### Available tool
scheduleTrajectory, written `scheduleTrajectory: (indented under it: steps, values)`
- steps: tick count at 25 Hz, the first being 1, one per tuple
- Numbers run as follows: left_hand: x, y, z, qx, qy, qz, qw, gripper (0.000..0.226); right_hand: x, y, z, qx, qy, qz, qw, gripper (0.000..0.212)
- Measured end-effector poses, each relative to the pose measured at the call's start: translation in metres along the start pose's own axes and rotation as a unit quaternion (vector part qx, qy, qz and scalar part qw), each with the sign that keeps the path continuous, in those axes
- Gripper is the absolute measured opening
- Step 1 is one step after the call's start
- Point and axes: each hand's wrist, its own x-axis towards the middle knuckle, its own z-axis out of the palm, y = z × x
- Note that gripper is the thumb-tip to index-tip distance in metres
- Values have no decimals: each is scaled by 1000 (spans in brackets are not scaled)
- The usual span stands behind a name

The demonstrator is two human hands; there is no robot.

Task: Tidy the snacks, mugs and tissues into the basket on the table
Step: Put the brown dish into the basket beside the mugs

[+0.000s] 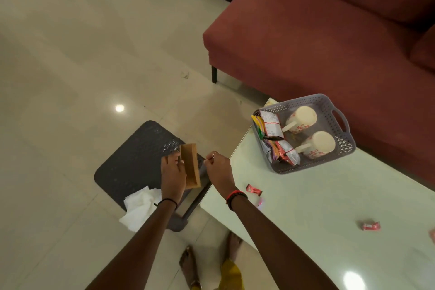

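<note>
- Sitting on the pale glossy table [329, 195], nearest the maroon fabric sofa [317, 30]: a grey perforated plastic basket [339, 148] with cut-out handles.
- Lying on their sides inside the basket: two cream mugs [303, 119] with red flower prints, handles pointing at crinkled foil snack packets [273, 129] packed along the basket's far-from-sofa wall.
- Lying loose on the table, well apart from the basket: small red candy wrappers [253, 189], one at the right edge cut off by the frame.
- Holding a flat, tan cardboard-like box [191, 167] beside the table's end, over a dark dotted mat [131, 162]: left hand [173, 176], fingers curled around the box's near edge.
- Hovering just beside the box: right hand [220, 169], fingers drawn into a narrow pinch, ring showing; too small to tell whether anything is being pinched.
- Lying crumpled on the mat's corner, away from the table: white tissues [138, 209], partly hidden by the left forearm.
- Hard to make out: shiny scraps at the box's top.
</note>
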Motion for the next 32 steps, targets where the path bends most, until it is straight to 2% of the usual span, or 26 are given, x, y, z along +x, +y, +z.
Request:
scheduleTrajectory:
  steps: [3,6,10,16,23,32]
  values:
    - [15,-30,-4,36,-52,-36,997,34,8,1,31,-15,-39,13,999,17]
    - [25,-49,-5,52,-107,-18,993,29,17,5,55,-54,-34,21,998,31]
    - [25,-48,-6,-9,-101,-27,994,41,22,5,68,-87,-16,32,996,24]
    - [26,-37,-5,-15,-135,15,991,28,21,2,65,-59,33,48,997,24]
    - [17,18,11,-69,-131,47,988,22,11,-5,6,21,117,39,992,30]
    - [-11,128,100,-79,-155,128,976,28,13,27,-134,20,248,52,967,29]
